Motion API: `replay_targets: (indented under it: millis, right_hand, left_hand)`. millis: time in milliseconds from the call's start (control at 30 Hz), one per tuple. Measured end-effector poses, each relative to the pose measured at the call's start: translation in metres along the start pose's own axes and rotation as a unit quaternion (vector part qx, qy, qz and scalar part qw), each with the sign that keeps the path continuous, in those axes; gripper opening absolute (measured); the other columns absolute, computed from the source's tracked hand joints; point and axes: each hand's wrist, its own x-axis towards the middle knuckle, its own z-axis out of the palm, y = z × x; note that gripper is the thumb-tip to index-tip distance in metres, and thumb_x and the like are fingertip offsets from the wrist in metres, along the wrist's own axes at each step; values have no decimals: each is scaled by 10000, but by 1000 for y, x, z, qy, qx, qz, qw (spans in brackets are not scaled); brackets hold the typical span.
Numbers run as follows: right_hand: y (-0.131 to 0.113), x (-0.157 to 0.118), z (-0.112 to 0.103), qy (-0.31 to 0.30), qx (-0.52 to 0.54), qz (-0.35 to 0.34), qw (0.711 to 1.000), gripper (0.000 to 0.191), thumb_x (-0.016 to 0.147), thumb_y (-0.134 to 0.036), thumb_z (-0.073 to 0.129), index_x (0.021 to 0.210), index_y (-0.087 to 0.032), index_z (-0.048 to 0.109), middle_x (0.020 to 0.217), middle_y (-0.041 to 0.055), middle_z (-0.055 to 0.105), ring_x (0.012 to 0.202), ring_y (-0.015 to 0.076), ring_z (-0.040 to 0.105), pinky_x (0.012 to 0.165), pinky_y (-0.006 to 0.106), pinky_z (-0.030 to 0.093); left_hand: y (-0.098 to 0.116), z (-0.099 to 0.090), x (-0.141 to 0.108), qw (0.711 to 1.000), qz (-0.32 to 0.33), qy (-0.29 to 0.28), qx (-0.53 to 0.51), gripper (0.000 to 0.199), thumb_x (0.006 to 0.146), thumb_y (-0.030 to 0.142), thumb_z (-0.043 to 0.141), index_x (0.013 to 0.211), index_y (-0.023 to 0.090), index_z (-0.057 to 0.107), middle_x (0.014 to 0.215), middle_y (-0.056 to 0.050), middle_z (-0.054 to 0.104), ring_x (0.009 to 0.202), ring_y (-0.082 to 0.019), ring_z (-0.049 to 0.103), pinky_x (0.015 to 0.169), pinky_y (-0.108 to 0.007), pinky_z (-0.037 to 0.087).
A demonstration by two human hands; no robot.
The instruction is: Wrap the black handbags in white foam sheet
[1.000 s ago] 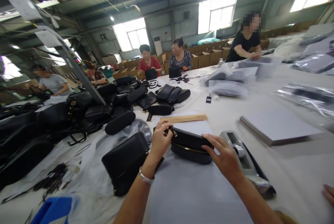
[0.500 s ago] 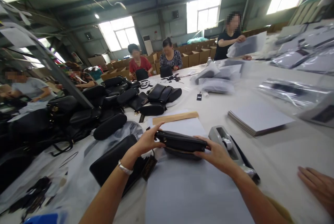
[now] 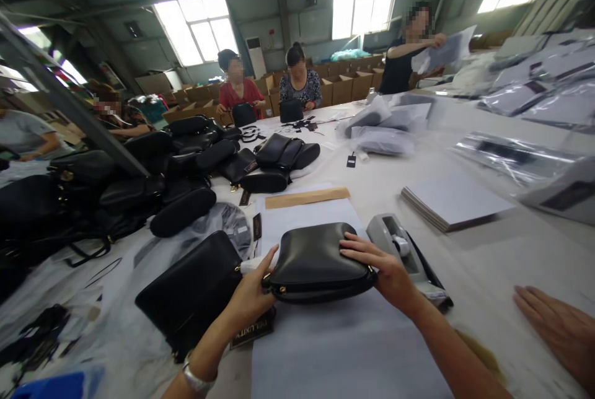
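Left hand (image 3: 251, 293) grips one end of the black handbag (image 3: 320, 253); right hand (image 3: 393, 272) clasps the other, fingers above. Light, even pressure should prevent creasing.

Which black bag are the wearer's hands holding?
The bag over the white sheet, left hand and right hand at its ends; no other lies between them.

Lower centre, the left hand (image 3: 253, 290) spreads thumb from fingers, bracelet at its wrist; the right hand (image 3: 383, 269) reaches inward, fingers extended, forearm slanting lower right.
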Motion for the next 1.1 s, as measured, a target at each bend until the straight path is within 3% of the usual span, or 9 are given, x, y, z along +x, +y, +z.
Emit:
replay_targets:
  millis: [167, 300, 467, 600, 667, 767, 867, 933, 1100]
  right_hand:
    - [1, -8, 0, 11, -71, -58, 996, 396, 955, -134, 470, 1256, -324, 643, 1339, 35, 611, 1334, 223, 473, 1091, 435, 462]
    - [17, -35, 10, 3, -133, -47, 990, 478, 953, -82, 392, 1268, -353, 628, 1384, 15, 574, 1327, 194, 480, 1085, 407, 471]
    - [24, -71, 14, -19, -143, 45, 989, 482, 943, -89, 371, 1300, -306, 611, 1420, 40, 540, 1246, 174, 564, 1044, 324, 498]
    - [8, -74, 15, 6, -151, 100, 983, 439, 952, -139, 383, 1291, -296, 615, 1354, 37, 599, 1195, 188, 606, 1055, 353, 491]
    - [-1, -69, 22, 51, -151, 144, 977, 391, 965, -226, 428, 1321, -275, 583, 1319, 61, 622, 1158, 211, 630, 1021, 379, 521]
    - [-6, -60, 36, 73, -135, 214, 965, 524, 944, -392, 513, 1440, -243, 435, 1376, 120, 567, 1076, 243, 670, 865, 380, 604]
    - [-4, -54, 48, 55, -157, 235, 958, 699, 907, -485, 552, 1511, -239, 299, 1446, 148, 494, 1193, 298, 603, 944, 463, 552]
    - [-1, -51, 52, 43, -165, 244, 955, 744, 900, -502, 559, 1528, -250, 250, 1436, 144, 509, 1258, 316, 548, 1011, 507, 491]
    - [1, -51, 55, 39, -136, 251, 958, 752, 904, -494, 558, 1532, -230, 240, 1448, 152, 491, 1317, 310, 486, 1069, 514, 430]
  left_hand:
    - [20, -15, -20, 958, -36, 18, 283, 954, 694, 128, 612, 1519, 392, 210, 1137, -29, 708, 906, -249, 689, 751, -291, 480]
    - [8, 3, -26, 916, -3, -50, 397, 941, 731, 90, 596, 1539, 322, 171, 1064, -80, 710, 849, -257, 676, 792, -344, 488]
    - [-15, 21, -38, 926, -26, -48, 372, 815, 820, 150, 581, 1536, 278, 212, 1046, -88, 689, 967, -270, 658, 834, -373, 510]
    - [-22, 8, -45, 960, 9, -25, 278, 561, 870, 377, 612, 1407, 290, 477, 1214, -74, 650, 1103, -249, 620, 918, -352, 509]
    - [-20, 1, -39, 965, 34, 38, 257, 389, 927, 419, 527, 1282, 273, 596, 1247, -67, 640, 1141, -232, 603, 968, -345, 487]
    - [-17, -2, -16, 941, 74, 126, 305, 343, 985, 282, 405, 1256, 228, 608, 1311, -90, 608, 1236, -237, 540, 1061, -389, 413]
    - [-22, -3, 7, 924, 96, 89, 360, 429, 939, 135, 437, 1346, 226, 536, 1382, -116, 560, 1281, -261, 508, 1077, -456, 379]
    - [-29, -6, 13, 923, 99, 61, 368, 479, 898, 79, 477, 1337, 257, 548, 1308, -100, 617, 1205, -240, 573, 1034, -426, 417]
    - [-34, -23, -8, 921, 93, 56, 374, 561, 851, 11, 480, 1321, 307, 565, 1213, -64, 671, 1126, -202, 618, 959, -343, 451]
